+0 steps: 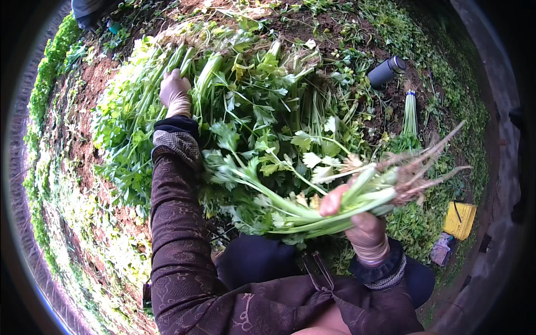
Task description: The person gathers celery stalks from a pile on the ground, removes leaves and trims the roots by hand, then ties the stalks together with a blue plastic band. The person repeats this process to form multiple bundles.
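Note:
Held low in front of my body is a bunch of celery (pixel 310 213), clasped near its base by my right hand (pixel 368 232). Its roots point to the right and its leaves spread left. Slight blur softens this bunch. My left hand (pixel 175 90) reaches forward into a large heap of pulled celery (pixel 251 96), its fingers curled on the base of a stalk (pixel 180 58). Most of the heap lies with roots away from me and leaves toward me. Part of the left fingers' grip is hidden from above.
A dark bottle (pixel 383 72) lies tilted at the right, near a bunch of stems tied with a blue band (pixel 410 106). Farther right are a yellow container (pixel 459 220) and a small packet (pixel 441 249). Another person (pixel 90 12) is at the upper left. Loose leaves litter the soil (pixel 100 79).

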Motion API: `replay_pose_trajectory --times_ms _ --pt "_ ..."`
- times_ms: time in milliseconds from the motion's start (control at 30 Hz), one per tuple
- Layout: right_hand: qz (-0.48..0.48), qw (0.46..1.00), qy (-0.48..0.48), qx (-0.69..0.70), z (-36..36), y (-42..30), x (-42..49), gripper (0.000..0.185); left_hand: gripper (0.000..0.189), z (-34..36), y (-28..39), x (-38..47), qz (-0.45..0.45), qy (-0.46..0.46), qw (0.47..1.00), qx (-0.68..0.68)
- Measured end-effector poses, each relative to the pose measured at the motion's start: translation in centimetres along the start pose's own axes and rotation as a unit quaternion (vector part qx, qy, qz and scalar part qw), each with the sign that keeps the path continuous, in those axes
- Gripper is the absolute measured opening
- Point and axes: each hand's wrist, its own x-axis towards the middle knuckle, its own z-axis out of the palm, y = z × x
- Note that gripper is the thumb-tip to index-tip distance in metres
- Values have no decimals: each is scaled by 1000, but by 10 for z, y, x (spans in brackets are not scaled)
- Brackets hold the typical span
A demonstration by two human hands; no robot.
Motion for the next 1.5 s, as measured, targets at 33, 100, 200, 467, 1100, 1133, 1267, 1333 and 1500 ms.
replay_pose_trajectory --times_ms 33,100,200,467,1100,1133,1267,1333,1500 --pt "-8 1000 -2 -5 -7 -19 -8 40 19 5 -13 -3 32 34 999 -1" --pt "-88 996 23 -1 -23 -53 -21 35 21 13 -34 -5 77 92 992 -33" --pt "-124 979 162 -22 -46 -88 -41 36 23 12 -44 1 83 145 985 -46" --pt "35 984 172 27 -94 -39 -16 48 22 -158 -48 4 -86 125 801 -579" --pt "72 997 -17 -39 -53 -110 -45 43 26 -474 110 -186 373 336 828 -250" --pt "47 997 -33 -46 -47 -123 -61 43 24 -480 140 -218 382 319 828 -259" --pt "-60 996 -62 -17 -32 -173 -137 43 14 -445 238 -350 336 -80 807 -479" --pt "-110 987 -22 -111 -31 -190 -168 41 17 -418 270 -398 290 -173 804 -490" --pt "-140 986 20 -84 -38 -219 -234 30 32 -381 301 -475 311 -218 703 -601"
